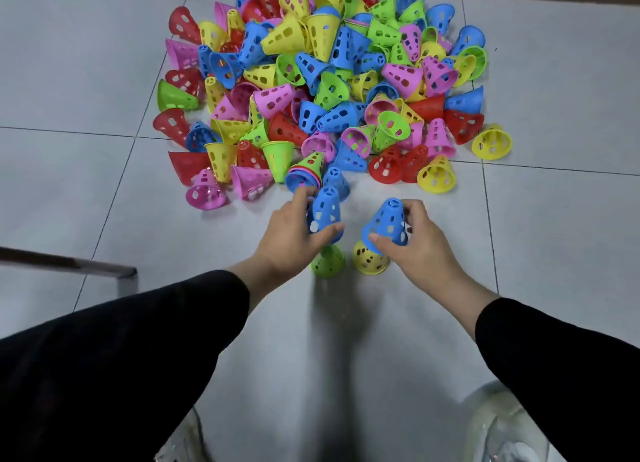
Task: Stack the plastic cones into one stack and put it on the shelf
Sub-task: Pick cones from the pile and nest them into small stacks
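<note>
A person in black sleeves reaches down over a grey tiled floor (86, 191), each hand grasping one perforated blue plastic cone. The left hand (289, 235) curls around a blue cone (325, 212), fingers on its far side and thumb across its lower front, the cone standing narrow end up and tilted slightly away. Beneath that hand sits a green cone (328, 261), its top hidden behind the held cone's rim; whether the two touch cannot be told. The right hand (420, 242) pinches a second blue cone (386, 222), thumb pressed on the near rim and fingers wrapped behind, the cone leaning to the left. Just below it a yellow cone (369, 262) rests on the floor, partly covered by the blue rim. Beyond both hands spreads a large loose heap of cones (325, 81) in red, yellow, green, blue and pink, most lying on their sides. A short nested stack (306, 174) with a green top lies at the heap's near edge, close to the left fingertips. A dark metal bar (69, 262) enters from the left.
</note>
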Demonstrator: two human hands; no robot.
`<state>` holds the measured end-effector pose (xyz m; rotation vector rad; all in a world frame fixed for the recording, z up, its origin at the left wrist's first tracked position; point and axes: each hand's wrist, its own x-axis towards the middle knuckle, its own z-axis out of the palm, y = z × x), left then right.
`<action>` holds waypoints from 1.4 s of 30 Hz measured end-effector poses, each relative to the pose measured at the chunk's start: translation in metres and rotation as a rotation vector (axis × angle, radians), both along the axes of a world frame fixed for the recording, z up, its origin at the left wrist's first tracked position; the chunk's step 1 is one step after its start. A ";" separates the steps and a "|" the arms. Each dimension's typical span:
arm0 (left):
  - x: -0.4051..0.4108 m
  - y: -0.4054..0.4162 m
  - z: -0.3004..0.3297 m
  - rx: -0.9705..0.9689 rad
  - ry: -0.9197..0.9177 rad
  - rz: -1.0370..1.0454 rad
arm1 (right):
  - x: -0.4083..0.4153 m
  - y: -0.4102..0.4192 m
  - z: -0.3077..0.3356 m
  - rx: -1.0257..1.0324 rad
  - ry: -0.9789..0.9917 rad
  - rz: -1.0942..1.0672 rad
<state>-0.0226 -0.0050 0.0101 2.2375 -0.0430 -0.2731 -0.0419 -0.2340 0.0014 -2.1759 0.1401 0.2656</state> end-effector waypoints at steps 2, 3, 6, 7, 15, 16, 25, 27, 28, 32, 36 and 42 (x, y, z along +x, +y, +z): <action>-0.018 0.002 -0.006 -0.020 0.040 0.006 | -0.011 0.003 -0.006 -0.074 0.019 0.065; -0.024 0.000 -0.010 -0.022 0.052 0.011 | -0.014 0.004 -0.008 -0.117 0.026 0.098; -0.033 -0.011 -0.023 0.024 0.107 0.016 | -0.014 0.004 -0.016 -0.213 0.082 0.153; -0.033 -0.014 -0.029 0.060 0.138 0.022 | -0.014 0.004 -0.020 -0.218 0.118 0.158; -0.011 -0.002 -0.041 0.208 0.080 0.134 | 0.014 0.012 -0.028 -0.045 0.071 0.031; -0.003 0.002 -0.041 0.219 0.064 0.169 | 0.024 0.015 -0.027 -0.051 0.054 0.012; 0.084 0.009 -0.047 0.241 0.133 0.388 | 0.100 0.053 -0.036 -0.166 0.086 0.170; 0.097 0.006 -0.052 0.272 0.158 0.388 | 0.114 0.061 -0.041 -0.173 0.124 0.173; 0.102 0.004 -0.054 0.292 0.170 0.386 | 0.119 0.064 -0.043 -0.182 0.131 0.175; 0.112 -0.002 -0.057 0.418 0.160 0.392 | 0.130 0.070 -0.052 -0.230 0.126 0.202; 0.116 -0.007 -0.061 0.443 0.168 0.337 | 0.133 0.070 -0.056 -0.261 0.118 0.236; 0.117 -0.009 -0.066 0.337 0.257 0.294 | 0.130 0.070 -0.062 -0.303 0.100 0.247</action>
